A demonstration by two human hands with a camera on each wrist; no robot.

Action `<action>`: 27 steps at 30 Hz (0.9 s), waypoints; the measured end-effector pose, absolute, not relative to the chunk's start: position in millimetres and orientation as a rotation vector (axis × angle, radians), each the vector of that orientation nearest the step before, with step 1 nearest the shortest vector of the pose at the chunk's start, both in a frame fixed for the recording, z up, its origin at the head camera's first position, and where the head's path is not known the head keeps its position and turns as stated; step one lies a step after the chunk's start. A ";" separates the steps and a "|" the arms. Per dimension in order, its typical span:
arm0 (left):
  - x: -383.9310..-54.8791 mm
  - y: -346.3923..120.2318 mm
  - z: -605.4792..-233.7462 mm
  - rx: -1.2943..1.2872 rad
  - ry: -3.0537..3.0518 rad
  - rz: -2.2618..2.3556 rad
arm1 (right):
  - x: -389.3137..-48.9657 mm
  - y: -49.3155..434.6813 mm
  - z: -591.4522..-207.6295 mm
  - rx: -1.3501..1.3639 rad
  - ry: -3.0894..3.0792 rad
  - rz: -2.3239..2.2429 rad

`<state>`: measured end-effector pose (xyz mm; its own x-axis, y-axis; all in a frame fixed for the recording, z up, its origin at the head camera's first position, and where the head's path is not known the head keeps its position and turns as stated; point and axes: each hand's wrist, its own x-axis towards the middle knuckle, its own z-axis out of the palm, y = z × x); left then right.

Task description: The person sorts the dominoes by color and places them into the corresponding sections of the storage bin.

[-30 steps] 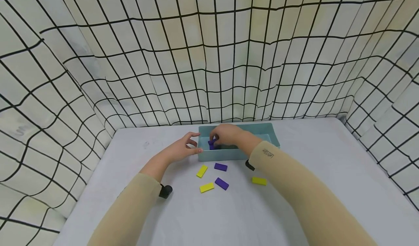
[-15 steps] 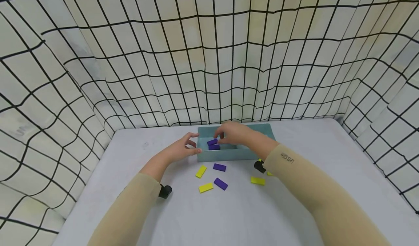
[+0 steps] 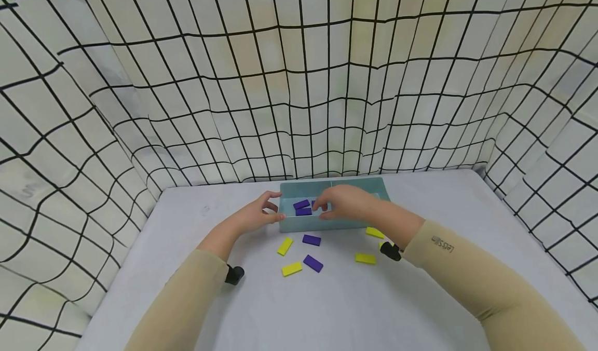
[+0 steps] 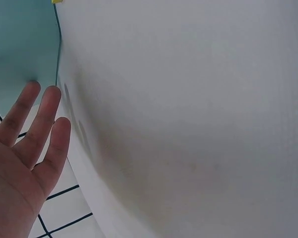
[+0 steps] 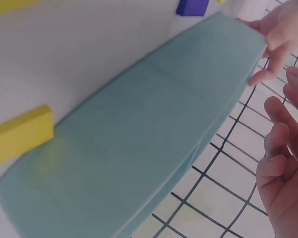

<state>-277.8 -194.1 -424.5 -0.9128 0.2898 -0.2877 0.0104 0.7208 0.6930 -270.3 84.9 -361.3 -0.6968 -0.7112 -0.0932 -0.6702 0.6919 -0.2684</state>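
A teal divided box stands near the table's far edge. In its left compartment lie two purple blocks, and a sliver of another purple block shows beside my right fingertips. My right hand hovers over the box, fingers loosely bent; in the right wrist view nothing shows between those fingers. At the box's left end, my left hand rests its thumb and index fingertips against the wall. Its other fingers are extended in the left wrist view.
In front of the box, purple blocks and several yellow blocks are scattered on the white table. A black grid net over pale sheeting rises behind and at both sides. Dark wrist-worn devices hang under the sleeves.
My right hand has let go of the purple blocks in the left compartment and drawn back to the right. The left hand keeps its place at the box's end.
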 end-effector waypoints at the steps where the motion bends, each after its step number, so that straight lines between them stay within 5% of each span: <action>1: -277.8 -194.2 -424.7 0.228 2.549 1.025 | -267.6 85.8 -362.2 -1.116 2.710 -0.308; 27: -279.3 -191.8 -426.3 0.228 2.573 0.989 | -232.3 89.3 -404.4 -1.127 2.608 -0.339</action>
<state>-279.3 -191.8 -426.3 -0.9172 0.2791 -0.2843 0.0168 0.7401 0.6722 -232.3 89.3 -404.4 -0.6565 -0.7370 -0.1608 -0.6713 0.6681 -0.3210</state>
